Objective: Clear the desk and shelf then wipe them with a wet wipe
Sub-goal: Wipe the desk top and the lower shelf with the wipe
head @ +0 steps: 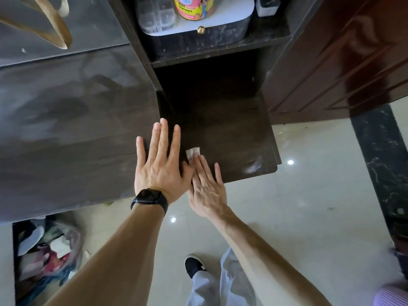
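Hangers (47,23): pale wooden ones lie at the far-left back of the desk, so that end is not cleared.
Desk (66,133): dark top, bare in the middle, with dull streaks and patches that may be dust or drying moisture; I cannot tell which.
Clutter under desk (44,257): a heap of cloth and paper scraps sits on the floor below the front edge.
Left hand (160,166): fingers spread flat, palm down, on the desk where it meets the shelf unit; it holds nothing and seems to brace the body. A dark watch (149,198) is on the wrist.
Wet wipe (193,152): a small white folded piece on the lower shelf board, its far corner showing past the fingertips.
Right hand (206,186): fingers extended and close together, pressing the wipe flat to the board rather than pinching it.
Lower shelf (238,138): empty dark board; a whitish smear near the front right corner is untouched.
Upper shelf (220,54): holds a white box (220,16) with a yellow canister (194,7) and a clear organiser (154,14) on it, so clearing there looks unfinished.
Stage: wiping the lower shelf, with the job likely past halfway.
Risk 1: the wipe is held only by downward pressure, so a fast stroke could let it bunch up or slip off the front edge.
Risk 2: the small wipe may dry out and only spread the dust.
Risk 3: the front right smear lies away from the wipe and could be missed.
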Motion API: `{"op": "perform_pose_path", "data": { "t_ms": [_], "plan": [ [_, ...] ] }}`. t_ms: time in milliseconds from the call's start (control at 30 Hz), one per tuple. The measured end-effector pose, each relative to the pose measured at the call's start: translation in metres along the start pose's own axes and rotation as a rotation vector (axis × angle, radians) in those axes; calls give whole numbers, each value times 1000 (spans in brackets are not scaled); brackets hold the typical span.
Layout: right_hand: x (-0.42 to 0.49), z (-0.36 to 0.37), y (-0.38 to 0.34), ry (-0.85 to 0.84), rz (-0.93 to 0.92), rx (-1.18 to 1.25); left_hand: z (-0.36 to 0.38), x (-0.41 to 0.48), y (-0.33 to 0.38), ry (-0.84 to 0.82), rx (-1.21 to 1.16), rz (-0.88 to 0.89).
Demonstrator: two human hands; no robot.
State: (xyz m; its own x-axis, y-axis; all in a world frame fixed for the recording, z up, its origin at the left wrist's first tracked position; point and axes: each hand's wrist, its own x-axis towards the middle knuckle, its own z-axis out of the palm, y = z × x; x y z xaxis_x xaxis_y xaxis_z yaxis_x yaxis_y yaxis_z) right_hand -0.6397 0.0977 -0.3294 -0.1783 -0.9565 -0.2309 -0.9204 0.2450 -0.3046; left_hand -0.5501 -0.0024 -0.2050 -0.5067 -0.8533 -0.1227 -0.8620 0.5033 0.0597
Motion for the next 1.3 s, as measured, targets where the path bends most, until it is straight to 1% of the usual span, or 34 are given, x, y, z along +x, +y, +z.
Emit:
{"op": "perform_pose_path", "data": {
  "t_ms": [33,67,167,200,267,333,367,500,533,567,600,700,733,767,867,967,1033,1133,1233,1300],
  "plan": [
    [0,-3,15,9,36,-20,0,0,0,-5,1,2],
    [-3,-6,32,19,124,-41,0,-1,0,-11,2,4],
    [-18,-21,94,51,488,-34,0,-1,0,-8,0,3],
    [-24,-26,109,46,578,-9,-1,-1,0,-9,0,4],
    [-29,-33,119,59,675,18,-1,-1,0,-8,-4,6],
    [-21,-32,104,95,669,39,-1,-2,0,-9,-12,2],
    [-15,-30,90,102,603,35,-1,-2,1,-10,-11,1],
    [-8,-10,33,34,109,1,1,-2,1,-2,-3,2],
    [-6,-9,34,41,46,-19,2,-2,1,0,-3,1],
    [-3,-8,41,62,38,-36,2,-1,1,1,-7,3],
    [-3,-9,53,86,97,-50,1,-1,1,2,-11,6],
    [-10,-16,94,181,476,-21,0,-1,1,0,-11,5],
    [-14,-20,105,202,563,7,0,-1,1,-3,-7,6],
    [-19,-23,112,236,601,27,0,-1,1,-7,-2,5],
    [-22,-23,114,336,624,86,-2,0,0,-17,-9,2],
    [-20,-24,103,386,707,187,-3,0,1,-23,-22,-1],
    [-24,-29,101,411,737,208,-3,-1,1,-26,-20,-1],
    [-50,-32,111,326,764,285,-5,-1,1,-19,-40,6],
    [-89,-33,129,300,890,497,-5,-1,1,-20,-39,3],
    [-108,-43,134,280,902,619,-5,-1,1,-19,-33,0]
  ]
}}
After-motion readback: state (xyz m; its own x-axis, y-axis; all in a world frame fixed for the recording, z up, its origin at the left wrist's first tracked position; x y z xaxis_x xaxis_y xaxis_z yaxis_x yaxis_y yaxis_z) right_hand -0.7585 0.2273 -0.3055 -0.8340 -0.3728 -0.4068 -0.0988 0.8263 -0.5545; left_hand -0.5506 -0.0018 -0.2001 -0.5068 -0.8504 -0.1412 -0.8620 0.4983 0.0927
